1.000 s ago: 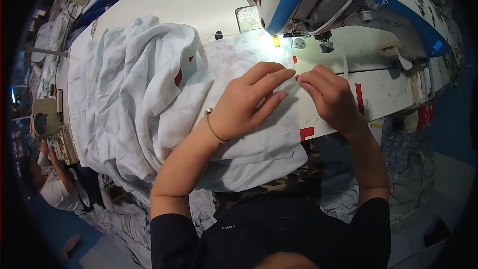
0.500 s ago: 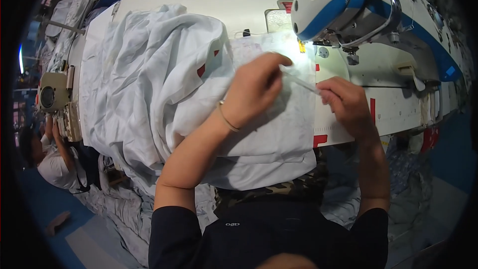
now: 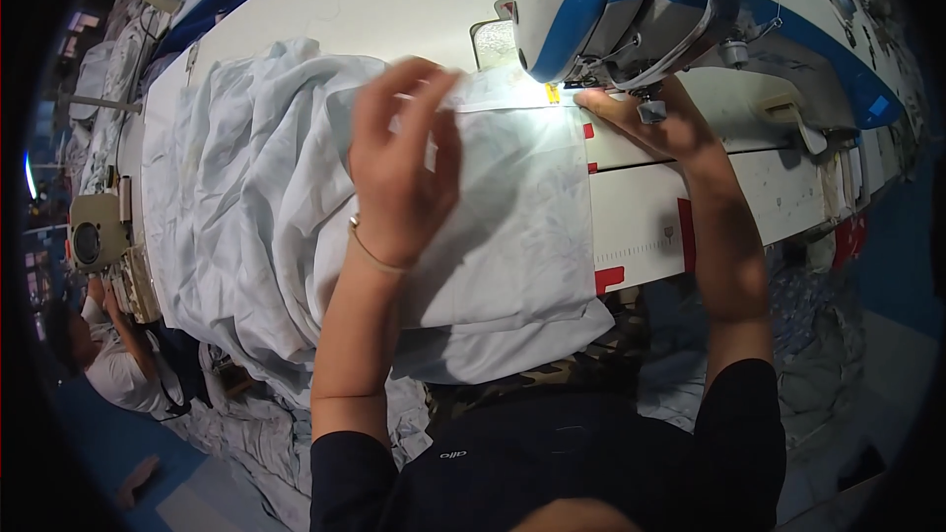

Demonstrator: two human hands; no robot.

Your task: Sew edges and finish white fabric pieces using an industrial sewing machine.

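Positions of the two hands at a sewing machine point(image 3: 570, 15), seen from above. Half a second earlier both hands had worked in front of the machine head, with a narrow pale strip drawn out between them; by this moment they had separated. The right hand point(image 3: 678, 128) had passed under the head, and the left hand point(image 3: 402, 172), blurred by motion, had risen over the cloth to the left. A straight band point(image 3: 493, 99), apparently a fold, now crossed the far part of the white cloth point(image 3: 512, 222). This was taken to mean that handling of the edge had given way to placing it at the stitching area.

The white cloth lay on the desk point(image 3: 394, 0), flat in front of the machine and heaped in loose folds farther left. Its right edge ran just beside the red tape marks point(image 3: 609, 278). The right hand's fingertips met the right end of the band, just beside a small yellow piece point(image 3: 553, 94); whether they pinched the fabric or merely pressed it could not be told, since the head partly hid them. The left hand's fingers were loosely parted and half curled, released, with no cloth visibly gripped.
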